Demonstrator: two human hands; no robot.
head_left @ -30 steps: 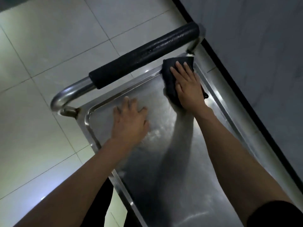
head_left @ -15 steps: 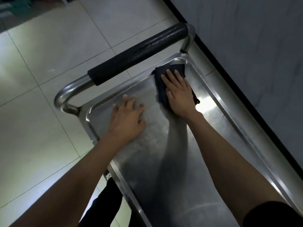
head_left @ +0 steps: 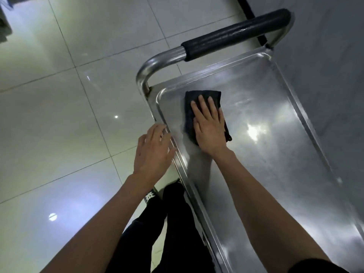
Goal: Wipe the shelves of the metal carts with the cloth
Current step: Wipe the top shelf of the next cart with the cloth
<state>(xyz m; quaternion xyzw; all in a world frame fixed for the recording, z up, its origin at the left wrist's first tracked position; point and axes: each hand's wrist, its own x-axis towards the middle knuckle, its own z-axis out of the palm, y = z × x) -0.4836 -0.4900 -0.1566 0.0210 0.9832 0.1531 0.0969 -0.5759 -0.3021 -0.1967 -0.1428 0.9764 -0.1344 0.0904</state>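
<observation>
Since half a second ago the right hand (head_left: 209,125) has slid the cloth (head_left: 204,113) away from the far right corner of the shelf toward the far left corner, and the left hand (head_left: 152,152) has come off the shelf surface to the left rim.

Most of the dark cloth lies hidden under the right palm; only its far edge, left side and a small tail at the right of the wrist show. It looks black or charcoal, folded into a rough rectangle, lying flat on the top shelf (head_left: 275,154) of the metal cart, centre of the frame. Right-hand fingers lie straight and slightly spread, pressing it down.

Left-hand fingers are relaxed and loosely spread over the shelf's left rim; whether they touch the metal is hard to tell.

Glare and smeared reflections blur the stainless surface at centre right. At the lower right the frame cuts the shelf off, and the lower shelves are out of sight. At upper right runs the push handle (head_left: 236,36), its foam grip black. Dark trousers (head_left: 173,223) and a shoe (head_left: 150,196) show beside the cart above glossy floor tiles (head_left: 59,115).
</observation>
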